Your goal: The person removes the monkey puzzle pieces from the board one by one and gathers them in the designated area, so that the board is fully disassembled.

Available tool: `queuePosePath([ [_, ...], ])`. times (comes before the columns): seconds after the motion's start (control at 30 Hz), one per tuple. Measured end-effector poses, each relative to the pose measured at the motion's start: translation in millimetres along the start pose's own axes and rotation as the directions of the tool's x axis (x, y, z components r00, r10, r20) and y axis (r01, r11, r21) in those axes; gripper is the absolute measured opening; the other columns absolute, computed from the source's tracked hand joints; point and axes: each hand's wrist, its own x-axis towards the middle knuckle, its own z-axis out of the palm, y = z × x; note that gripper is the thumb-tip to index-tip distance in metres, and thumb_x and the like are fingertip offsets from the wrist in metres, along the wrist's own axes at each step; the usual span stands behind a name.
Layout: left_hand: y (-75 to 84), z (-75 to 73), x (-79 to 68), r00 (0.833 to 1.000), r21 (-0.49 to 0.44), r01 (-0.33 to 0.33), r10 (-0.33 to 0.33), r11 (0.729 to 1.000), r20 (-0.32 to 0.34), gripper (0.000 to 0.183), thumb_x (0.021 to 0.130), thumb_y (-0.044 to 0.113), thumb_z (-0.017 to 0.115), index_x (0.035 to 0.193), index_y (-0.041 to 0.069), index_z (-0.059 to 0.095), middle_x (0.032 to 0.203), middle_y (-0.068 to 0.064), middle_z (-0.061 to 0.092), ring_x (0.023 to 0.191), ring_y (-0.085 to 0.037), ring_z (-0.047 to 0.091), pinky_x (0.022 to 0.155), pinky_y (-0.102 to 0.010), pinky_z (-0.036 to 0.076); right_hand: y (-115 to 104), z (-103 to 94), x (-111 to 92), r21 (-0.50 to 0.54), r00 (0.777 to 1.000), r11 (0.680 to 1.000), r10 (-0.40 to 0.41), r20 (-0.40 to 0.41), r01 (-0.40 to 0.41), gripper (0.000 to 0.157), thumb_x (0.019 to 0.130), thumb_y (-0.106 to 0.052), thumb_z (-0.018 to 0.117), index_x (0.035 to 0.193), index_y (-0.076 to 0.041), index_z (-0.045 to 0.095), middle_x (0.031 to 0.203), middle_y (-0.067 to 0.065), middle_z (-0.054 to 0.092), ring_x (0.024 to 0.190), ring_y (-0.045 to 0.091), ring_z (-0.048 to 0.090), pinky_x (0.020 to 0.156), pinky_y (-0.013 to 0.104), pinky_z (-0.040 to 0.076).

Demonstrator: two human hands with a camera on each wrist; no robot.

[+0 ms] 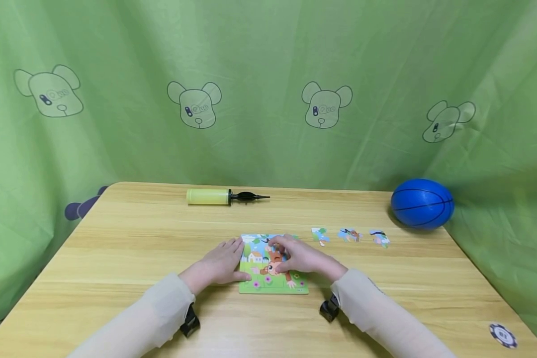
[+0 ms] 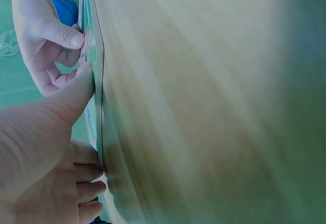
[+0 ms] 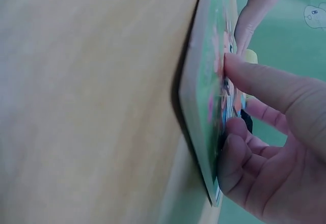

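A jigsaw puzzle board (image 1: 274, 290) with a monkey, a small house and flowers lies flat on the table. My left hand (image 1: 221, 262) rests at its left edge, thumb (image 2: 81, 81) on the board's lower left part and fingers fairly straight along the side. Over the upper right part of the board, my right hand (image 1: 301, 254) is bent with thumb (image 3: 249, 74) and fingers apart. They hold a puzzle piece (image 1: 276, 256) with brown monkey parts between them, low against the picture. Fingers partly hide the board's upper right corner.
Three loose puzzle pieces, a green-and-blue one (image 1: 319, 235), a middle one (image 1: 350, 234) and a right one (image 1: 380, 237), lie right of the board. Farther off are a blue ball (image 1: 422, 204) and a yellow hand pump (image 1: 208, 197). A poker chip (image 1: 503, 335) lies near right.
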Motion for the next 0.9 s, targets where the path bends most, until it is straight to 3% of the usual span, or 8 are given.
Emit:
queuePosePath([
  [0.23,0.1,-0.1,-0.3,1.000,0.000,-0.002,0.002,1.000,-0.002,0.089,0.086,0.055,0.053,0.141,-0.007,0.023,0.148,-0.021,0.018,0.135,-0.033,0.017,0.110,-0.042,0.016,1.9,-2.3,-1.5,0.122,0.999,0.992,-0.014,-0.044,0.020,0.036,0.087,-0.006,0.063,0.121,-0.007,0.052,0.087,0.006,0.053,0.069,0.018,0.050,0.057,0.031,0.044],
  [0.43,0.0,0.5,-0.4,1.000,-0.003,-0.003,0.003,1.000,-0.003,0.089,0.085,0.054,0.053,0.141,-0.008,0.023,0.148,-0.021,0.018,0.135,-0.033,0.018,0.110,-0.042,0.016,7.3,-1.6,-0.6,0.156,0.993,0.988,0.010,-0.118,0.008,0.023,0.092,-0.006,0.056,0.115,-0.011,0.057,0.083,0.003,0.053,0.067,0.018,0.051,0.054,0.029,0.043],
  [0.63,-0.6,1.4,0.5,1.000,0.005,-0.004,0.004,1.000,0.000,0.089,0.086,0.055,0.052,0.142,-0.007,0.023,0.148,-0.021,0.017,0.135,-0.033,0.017,0.110,-0.042,0.015,9.2,-1.3,-0.3,0.216,0.987,0.976,-0.004,-0.158,0.039,0.020,0.092,-0.003,0.054,0.111,-0.008,0.058,0.080,0.005,0.055,0.065,0.024,0.051,0.051,0.030,0.047],
  [0.9,0.2,0.7,-0.7,1.000,0.004,-0.009,0.009,1.000,-0.006,0.089,0.085,0.055,0.053,0.141,-0.007,0.023,0.148,-0.021,0.018,0.135,-0.033,0.017,0.110,-0.042,0.015,6.4,-4.1,-2.8,0.297,0.985,0.953,0.109,-0.133,-0.065,0.010,0.091,-0.005,0.056,0.100,0.000,0.058,0.080,0.005,0.056,0.070,0.021,0.055,0.060,0.034,0.053],
])
